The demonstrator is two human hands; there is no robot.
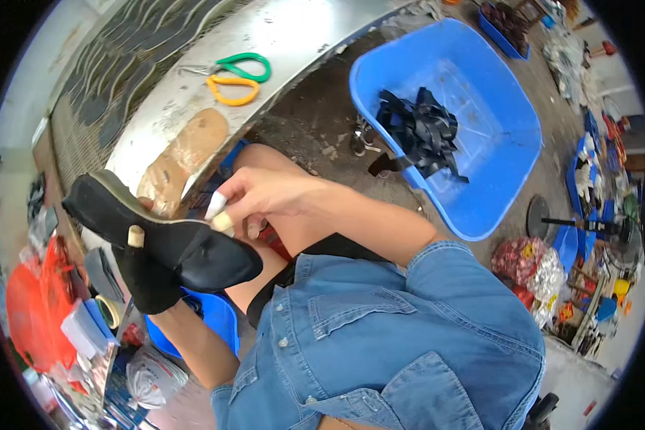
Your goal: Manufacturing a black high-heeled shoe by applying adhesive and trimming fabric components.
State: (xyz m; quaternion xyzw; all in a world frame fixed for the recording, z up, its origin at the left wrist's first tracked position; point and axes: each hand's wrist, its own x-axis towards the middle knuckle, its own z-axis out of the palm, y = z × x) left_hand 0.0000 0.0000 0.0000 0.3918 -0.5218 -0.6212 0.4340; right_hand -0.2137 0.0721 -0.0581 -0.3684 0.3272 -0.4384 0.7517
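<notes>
A black shoe (218,259) with a pale line along its edge lies tilted above my lap, its rounded black toe towards me. My left hand (145,276), in a black glove or cuff with a beige cover on one finger, is closed round the shoe's middle from below; the shoe hides part of it. At the near edge of the shoe, my right hand (261,201) has its fingers pinched on the rim. White and yellowish covers wrap its fingertips. The far side of the right fingers is hidden.
On the metal table (294,29) lie scissors (238,80) with green and yellow handles and a tan insole-shaped piece (193,140). A rack of dark soles (122,79) stands behind. To the right, a blue tub (491,107) holds black strips (423,132). Red bags (43,308) sit left.
</notes>
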